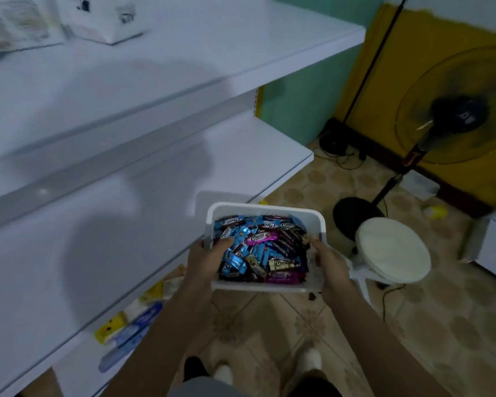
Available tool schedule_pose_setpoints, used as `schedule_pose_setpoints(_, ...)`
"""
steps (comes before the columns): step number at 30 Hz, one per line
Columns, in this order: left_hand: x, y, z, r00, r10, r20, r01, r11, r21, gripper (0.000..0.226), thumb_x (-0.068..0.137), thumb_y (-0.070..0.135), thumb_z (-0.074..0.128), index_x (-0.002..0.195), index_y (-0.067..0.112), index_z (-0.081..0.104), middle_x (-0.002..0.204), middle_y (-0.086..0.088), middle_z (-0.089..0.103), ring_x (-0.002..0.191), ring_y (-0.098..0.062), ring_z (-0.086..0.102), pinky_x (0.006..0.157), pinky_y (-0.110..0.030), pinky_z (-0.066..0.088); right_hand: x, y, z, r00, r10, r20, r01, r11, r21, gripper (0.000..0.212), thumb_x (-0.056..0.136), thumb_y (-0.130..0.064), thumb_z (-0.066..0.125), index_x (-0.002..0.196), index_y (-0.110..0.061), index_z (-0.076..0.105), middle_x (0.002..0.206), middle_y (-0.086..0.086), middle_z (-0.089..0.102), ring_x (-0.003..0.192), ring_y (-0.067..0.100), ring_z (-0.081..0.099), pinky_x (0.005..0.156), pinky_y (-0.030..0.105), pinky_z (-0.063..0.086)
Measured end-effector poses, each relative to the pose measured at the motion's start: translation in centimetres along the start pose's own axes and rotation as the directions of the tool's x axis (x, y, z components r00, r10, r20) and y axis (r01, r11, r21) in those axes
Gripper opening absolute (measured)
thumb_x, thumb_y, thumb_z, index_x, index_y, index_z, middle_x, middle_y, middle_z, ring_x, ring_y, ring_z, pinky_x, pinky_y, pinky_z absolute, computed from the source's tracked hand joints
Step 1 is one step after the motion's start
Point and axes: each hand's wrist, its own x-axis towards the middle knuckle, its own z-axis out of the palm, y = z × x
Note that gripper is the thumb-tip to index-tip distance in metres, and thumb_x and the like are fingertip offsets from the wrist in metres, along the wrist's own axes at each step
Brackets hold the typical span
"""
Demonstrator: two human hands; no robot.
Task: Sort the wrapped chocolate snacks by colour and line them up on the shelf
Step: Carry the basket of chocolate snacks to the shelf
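A white plastic bin is held in the air just off the front edge of the middle white shelf. It is full of wrapped chocolate snacks in blue, pink, dark brown and gold wrappers, all mixed together. My left hand grips the bin's left rim, thumb inside over the wrappers. My right hand grips the right rim the same way. The shelf surface beside the bin is bare and carries my shadow.
An upper shelf holds white boxes at the back left. The lowest shelf carries yellow and blue packets. A round white stool and a standing fan stand on the tiled floor to the right.
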Motion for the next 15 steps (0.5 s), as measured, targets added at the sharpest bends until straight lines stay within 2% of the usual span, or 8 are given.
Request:
schedule_pose_setpoints(2, 2.0, 0.5, 2.5, 0.999, -0.013, -0.031, 0.012, 0.999, -0.033, 0.039, 0.083, 0.024, 0.074, 0.11, -0.002, 0.063, 0.108, -0.023, 0.066, 0.1, -0.038, 0.064, 0.091, -0.058, 0.05, 3.2, -1.9, -0.3, 0.998, 0.033, 0.044, -0.034, 0.999, 0.019, 0.045, 0.083, -0.039, 0.068, 0.118, -0.012, 0.059, 0.112, 0.01, 0.065, 0.098, 0.029, 0.065, 0.084, 0.049, 0.054)
schedule_pose_setpoints(3, 2.9, 0.8, 3.7, 0.999, -0.02, -0.047, 0.017, 0.998, -0.061, 0.041, 0.083, 0.025, 0.074, 0.111, -0.002, 0.062, 0.108, -0.022, 0.066, 0.1, -0.037, 0.064, 0.091, -0.057, 0.05, 4.8, -2.9, -0.3, 0.998, 0.035, 0.052, -0.035, 0.999, -0.002, 0.045, 0.082, -0.04, 0.069, 0.117, -0.013, 0.06, 0.111, 0.01, 0.065, 0.098, 0.03, 0.065, 0.085, 0.049, 0.054)
schedule_pose_setpoints(6, 5.5, 1.6, 7.4, 0.993, -0.017, -0.12, 0.002, 0.992, -0.126, 0.033, 0.083, 0.027, 0.074, 0.105, 0.006, 0.061, 0.098, -0.009, 0.065, 0.097, -0.031, 0.063, 0.09, -0.047, 0.052, 9.5, -6.7, -0.7, 0.995, 0.011, 0.101, -0.002, 0.996, -0.092, 0.038, 0.075, -0.043, 0.074, 0.103, -0.018, 0.063, 0.101, 0.004, 0.066, 0.093, 0.025, 0.066, 0.079, 0.043, 0.056)
schedule_pose_setpoints(8, 6.8, 1.9, 10.1, 0.984, 0.015, -0.175, -0.035, 0.994, -0.108, 0.024, 0.086, 0.028, 0.071, 0.087, 0.01, 0.054, 0.079, -0.005, 0.054, 0.081, -0.025, 0.057, 0.071, -0.035, 0.049, 12.5, -9.3, -1.0, 0.976, 0.033, 0.214, 0.0, 0.988, -0.154, 0.045, 0.074, -0.042, 0.075, 0.108, -0.014, 0.065, 0.108, 0.008, 0.067, 0.098, 0.028, 0.065, 0.085, 0.046, 0.054)
schedule_pose_setpoints(10, 7.5, 1.7, 12.7, 0.967, 0.01, -0.256, -0.032, 0.996, -0.082, 0.032, 0.087, 0.028, 0.069, 0.073, 0.012, 0.045, 0.066, -0.008, 0.043, 0.063, -0.021, 0.046, 0.054, -0.026, 0.039, 15.1, -11.7, -1.5, 0.948, 0.078, 0.308, -0.003, 0.972, -0.236, 0.047, 0.073, -0.039, 0.077, 0.109, -0.011, 0.067, 0.109, 0.011, 0.069, 0.098, 0.03, 0.066, 0.086, 0.048, 0.054)
schedule_pose_setpoints(12, 8.1, 2.0, 15.1, 0.949, 0.007, -0.316, -0.029, 0.998, -0.062, 0.032, 0.087, 0.027, 0.07, 0.069, 0.009, 0.05, 0.059, -0.008, 0.048, 0.052, -0.022, 0.048, 0.046, -0.02, 0.04, 17.5, -14.3, -1.6, 0.941, 0.093, 0.325, 0.012, 0.951, -0.308, 0.041, 0.071, -0.036, 0.08, 0.1, -0.011, 0.067, 0.098, 0.01, 0.071, 0.087, 0.027, 0.069, 0.073, 0.04, 0.058)
schedule_pose_setpoints(14, 8.6, 2.6, 16.9, 0.941, -0.008, -0.339, -0.02, 0.997, -0.078, 0.024, 0.085, 0.028, 0.071, 0.08, 0.006, 0.062, 0.071, -0.007, 0.065, 0.06, -0.019, 0.063, 0.052, -0.023, 0.05, 19.5, -16.7, -1.0, 0.929, 0.1, 0.356, 0.021, 0.947, -0.319, 0.038, 0.073, -0.029, 0.08, 0.102, -0.009, 0.066, 0.09, 0.007, 0.071, 0.072, 0.02, 0.071, 0.055, 0.029, 0.056)
schedule_pose_setpoints(15, 8.9, 2.9, 17.5, 0.937, -0.005, -0.348, -0.024, 0.997, -0.08, 0.025, 0.085, 0.029, 0.072, 0.084, 0.005, 0.064, 0.076, -0.007, 0.067, 0.063, -0.018, 0.066, 0.053, -0.025, 0.052, 20.5, -17.6, -0.4, 0.92, 0.111, 0.377, 0.015, 0.949, -0.315, 0.041, 0.075, -0.025, 0.079, 0.109, -0.008, 0.065, 0.091, 0.006, 0.071, 0.067, 0.016, 0.071, 0.052, 0.026, 0.055)
